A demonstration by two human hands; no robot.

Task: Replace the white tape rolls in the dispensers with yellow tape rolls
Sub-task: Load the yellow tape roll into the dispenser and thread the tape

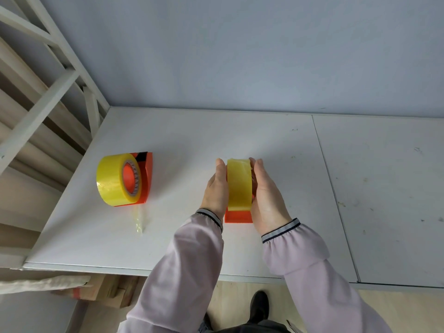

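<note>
At the middle of the white table [264,140] a yellow tape roll [239,186] stands on edge in an orange dispenser [237,217]. My left hand [216,188] presses flat against its left side and my right hand [268,195] against its right side. To the left, a second orange dispenser [147,179] holds another yellow tape roll [115,181]; a loose strip of tape [138,219] trails from it toward the front edge. No white roll is in view.
A white metal rack frame [48,97] stands off the table's left edge. Cardboard boxes [105,292] lie on the floor below the front-left corner. A seam [334,186] splits the tabletop on the right. The grey wall backs the table.
</note>
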